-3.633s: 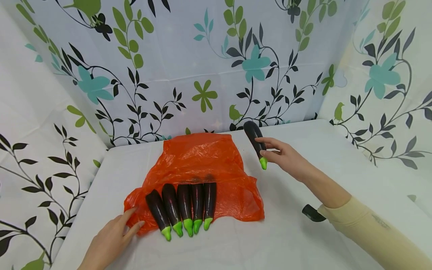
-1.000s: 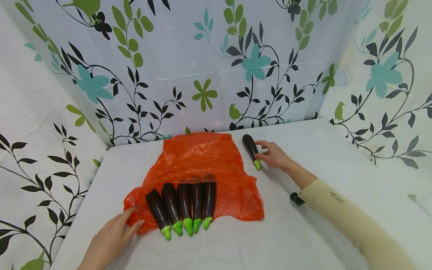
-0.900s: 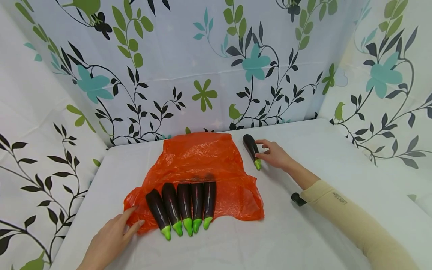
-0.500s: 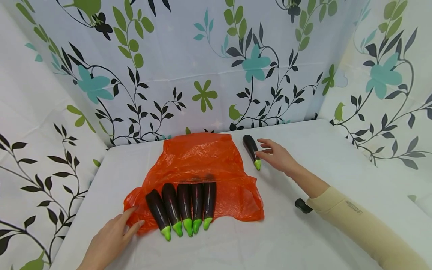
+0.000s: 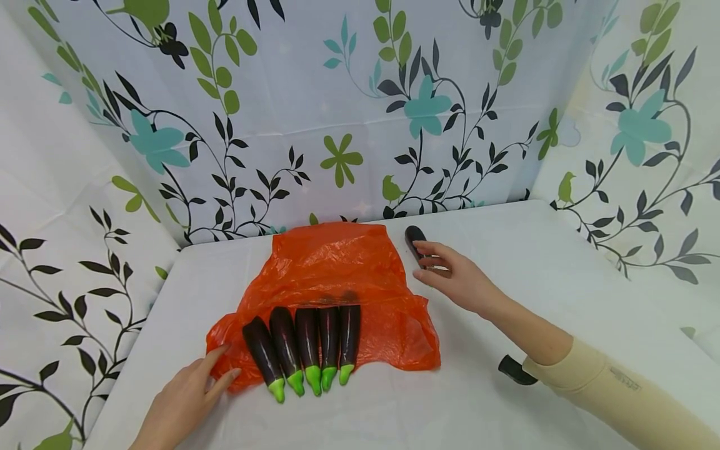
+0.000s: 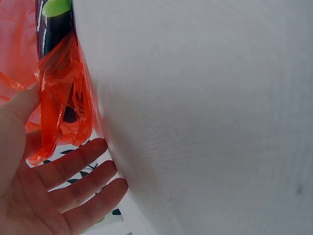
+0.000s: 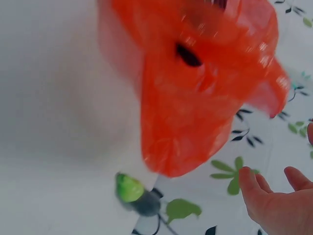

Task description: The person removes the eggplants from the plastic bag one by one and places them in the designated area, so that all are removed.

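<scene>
A red-orange plastic bag (image 5: 337,256) lies flat on the white table, several dark purple eggplants (image 5: 308,344) with green stem ends lined up at its mouth. My left hand (image 5: 182,394) is at the bag's near left corner; the left wrist view shows its thumb and index finger pinching the thin plastic, the other fingers (image 6: 90,191) spread. A single eggplant (image 5: 414,236) lies right of the bag near the back edge. My right hand (image 5: 458,278) hangs over its lower part with relaxed fingers, holding nothing. In the right wrist view that hand stands apart from this eggplant (image 7: 129,188).
The white table (image 5: 394,412) runs back to hanging cloth (image 5: 270,81) printed with leaves, flowers and birds, which also closes in both sides. A black cylindrical piece (image 5: 516,370) sits below the right sleeve (image 5: 607,381).
My right hand brought the single eggplant down onto the table, let it go, then shifted slightly nearer and in front of it. My left hand has stayed at the bag's corner.
</scene>
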Tool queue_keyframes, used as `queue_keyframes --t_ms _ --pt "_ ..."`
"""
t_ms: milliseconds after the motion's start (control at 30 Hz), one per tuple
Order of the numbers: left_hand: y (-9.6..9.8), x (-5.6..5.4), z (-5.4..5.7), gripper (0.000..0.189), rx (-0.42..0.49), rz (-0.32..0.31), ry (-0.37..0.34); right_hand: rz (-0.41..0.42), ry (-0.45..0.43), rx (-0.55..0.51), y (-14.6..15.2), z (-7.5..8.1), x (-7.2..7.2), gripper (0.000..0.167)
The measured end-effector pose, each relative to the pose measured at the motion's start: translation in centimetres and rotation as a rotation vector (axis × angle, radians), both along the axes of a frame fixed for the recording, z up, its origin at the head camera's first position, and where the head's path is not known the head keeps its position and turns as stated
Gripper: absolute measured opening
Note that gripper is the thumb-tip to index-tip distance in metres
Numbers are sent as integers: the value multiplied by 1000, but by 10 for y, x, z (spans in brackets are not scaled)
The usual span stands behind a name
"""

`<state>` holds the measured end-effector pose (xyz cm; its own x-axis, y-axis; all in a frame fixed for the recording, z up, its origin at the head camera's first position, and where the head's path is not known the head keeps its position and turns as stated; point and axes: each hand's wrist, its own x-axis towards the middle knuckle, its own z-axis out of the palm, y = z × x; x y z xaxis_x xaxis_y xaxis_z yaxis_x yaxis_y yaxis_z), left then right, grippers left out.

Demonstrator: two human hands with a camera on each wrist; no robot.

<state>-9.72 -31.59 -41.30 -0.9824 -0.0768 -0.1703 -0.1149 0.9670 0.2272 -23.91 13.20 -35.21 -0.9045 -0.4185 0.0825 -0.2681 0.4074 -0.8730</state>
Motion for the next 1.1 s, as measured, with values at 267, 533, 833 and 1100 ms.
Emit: queue_keyframes --t_ms 267,533,833,1100 --pt "-1 0 0 73 6 5 -11 147 48 -47 -15 10 35 59" --pt "-1 1 -1 73 9 3 -2 258 169 -6 -25 16 58 57" --pt "0 1 0 74 2 -1 -2 333 120 36 -34 13 77 57" --pt "-1 0 0 74 2 -3 -5 366 64 82 -44 -8 76 55"
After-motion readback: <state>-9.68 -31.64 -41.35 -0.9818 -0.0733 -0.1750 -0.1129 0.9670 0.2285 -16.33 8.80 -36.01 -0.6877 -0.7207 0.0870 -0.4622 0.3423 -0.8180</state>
